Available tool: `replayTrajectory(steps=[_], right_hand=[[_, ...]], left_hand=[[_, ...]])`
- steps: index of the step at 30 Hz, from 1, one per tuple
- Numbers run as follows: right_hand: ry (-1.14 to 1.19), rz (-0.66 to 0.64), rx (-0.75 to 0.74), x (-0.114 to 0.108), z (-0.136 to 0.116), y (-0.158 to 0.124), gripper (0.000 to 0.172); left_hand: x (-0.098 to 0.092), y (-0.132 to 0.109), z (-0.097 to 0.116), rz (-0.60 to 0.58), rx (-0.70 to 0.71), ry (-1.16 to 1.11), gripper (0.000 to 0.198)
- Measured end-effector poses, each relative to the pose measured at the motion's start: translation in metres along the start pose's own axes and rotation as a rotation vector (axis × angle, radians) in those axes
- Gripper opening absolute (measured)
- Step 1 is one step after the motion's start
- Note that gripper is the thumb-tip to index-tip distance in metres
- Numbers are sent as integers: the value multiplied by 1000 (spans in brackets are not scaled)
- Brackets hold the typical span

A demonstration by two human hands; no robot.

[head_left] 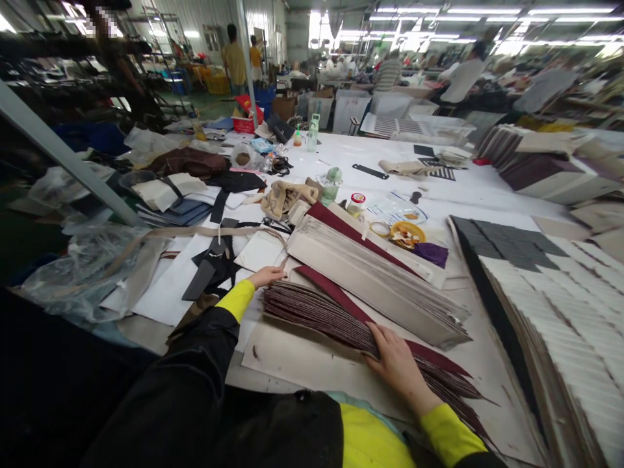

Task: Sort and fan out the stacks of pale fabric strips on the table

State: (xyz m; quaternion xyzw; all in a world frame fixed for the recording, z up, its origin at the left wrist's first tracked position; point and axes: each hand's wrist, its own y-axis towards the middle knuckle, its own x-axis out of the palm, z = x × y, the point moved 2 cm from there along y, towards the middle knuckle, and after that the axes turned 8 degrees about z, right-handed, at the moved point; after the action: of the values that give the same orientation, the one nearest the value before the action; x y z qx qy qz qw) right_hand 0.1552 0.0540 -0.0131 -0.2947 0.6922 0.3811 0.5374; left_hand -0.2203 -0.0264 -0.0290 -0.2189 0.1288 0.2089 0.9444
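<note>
Maroon strips (312, 312) lie fanned on the worktop (336, 156), just nearside of the pale stack (370, 279). The right hand (394, 357) grips them; whether the left hand (267, 277), near that stack's left end, holds anything, I cannot tell. Judging by their splay, they seem only partly gathered.

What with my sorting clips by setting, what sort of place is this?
Likely a fabric or leather-goods workshop: stacked maroon strips under the right hand, piled pale pieces beside them, and rows of ceiling lights beyond.
</note>
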Motion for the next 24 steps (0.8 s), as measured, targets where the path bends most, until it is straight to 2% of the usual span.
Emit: replayTrajectory(steps=[3,6,8,11,13,16,18,19,21,24], right_hand=[[-4,-13,12,0,-2,-2,60],[10,-24,-7,0,-2,0,60],[16,-18,-15,0,-2,0,60],[16,-11,-14,1,-1,-5,60],[10,-11,-4,1,1,-10,60],[-3,2,11,0,4,-16,59],[-22,26,6,-1,7,-16,58],[-36,40,3,-1,8,-15,57],[-61,54,0,0,10,-12,58],[-76,39,-10,1,13,-5,62]], left_hand=[[-2,14,5,181,171,76,59],[12,32,16,144,185,229,68],[27,41,24,63,165,315,62],[44,45,39,9,206,422,41],[45,43,55,48,329,522,28],[36,32,80,123,574,683,22],[33,23,89,88,636,781,21],[33,19,90,27,601,834,20],[37,12,83,-108,424,908,19],[46,4,72,-214,193,834,20]])
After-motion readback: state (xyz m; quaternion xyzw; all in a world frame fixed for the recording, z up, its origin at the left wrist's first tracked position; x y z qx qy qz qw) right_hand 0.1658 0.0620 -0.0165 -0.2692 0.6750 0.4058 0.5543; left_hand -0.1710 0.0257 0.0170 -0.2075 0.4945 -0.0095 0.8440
